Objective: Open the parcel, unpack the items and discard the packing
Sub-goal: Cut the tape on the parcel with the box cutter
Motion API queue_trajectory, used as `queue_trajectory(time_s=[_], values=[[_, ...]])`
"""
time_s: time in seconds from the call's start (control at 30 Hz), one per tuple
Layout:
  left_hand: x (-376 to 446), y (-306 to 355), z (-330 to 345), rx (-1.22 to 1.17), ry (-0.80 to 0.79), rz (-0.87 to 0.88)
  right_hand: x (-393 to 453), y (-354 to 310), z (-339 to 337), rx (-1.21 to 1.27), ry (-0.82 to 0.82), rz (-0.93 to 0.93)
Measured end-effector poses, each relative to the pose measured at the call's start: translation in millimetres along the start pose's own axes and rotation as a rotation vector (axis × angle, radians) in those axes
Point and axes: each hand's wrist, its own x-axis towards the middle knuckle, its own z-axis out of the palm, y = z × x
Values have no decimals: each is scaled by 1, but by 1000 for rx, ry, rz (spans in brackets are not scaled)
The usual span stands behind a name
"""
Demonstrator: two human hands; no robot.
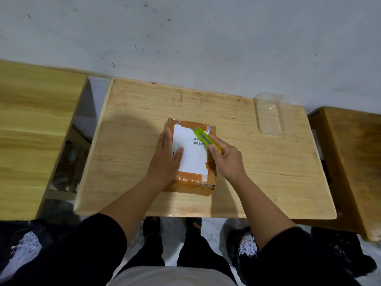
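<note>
A small cardboard parcel [190, 183] wrapped in brown tape lies in the middle of the wooden table [134, 124]. A white shipping label [190, 151] with barcodes covers its top. My left hand [167, 156] rests flat on the parcel's left side, fingers spread over the label. My right hand [225, 159] grips a lime-green utility knife [203, 138], whose front end lies over the far right part of the label. The blade tip is too small to make out.
A clear plastic packet [271, 115] lies flat at the table's far right corner. A second wooden table [31, 124] stands to the left and a wooden stool [350, 157] to the right. A grey wall runs behind. Black bags [245, 242] sit on the floor near my feet.
</note>
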Motion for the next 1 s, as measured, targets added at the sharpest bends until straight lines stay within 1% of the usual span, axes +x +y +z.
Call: queue_trajectory(time_s=[0.13, 0.23, 0.3, 0.43, 0.6, 0.67, 0.77, 0.93, 1.0], values=[[11, 10, 2, -15, 81, -4, 28, 1, -25, -36, -177, -105], [14, 8, 8, 15, 86, -90, 52, 0, -39, -99, -302, -194], [15, 5, 12, 32, 87, -109, 69, -4, -50, -122, -336, -242], [16, 1, 13, 80, 91, -83, 97, -8, -66, -148, -437, -314], [16, -3, 14, 121, 81, -85, 134, -21, -61, -269, -582, -404], [16, 0, 13, 122, 91, -88, 146, -28, -54, -338, -616, -470], [16, 5, 12, 128, 97, -118, 160, -35, -44, -442, -623, -561], [15, 5, 12, 130, 89, -178, 172, -42, -39, -447, -699, -573], [15, 5, 12, 127, 92, -177, 176, -42, -41, -465, -717, -588]])
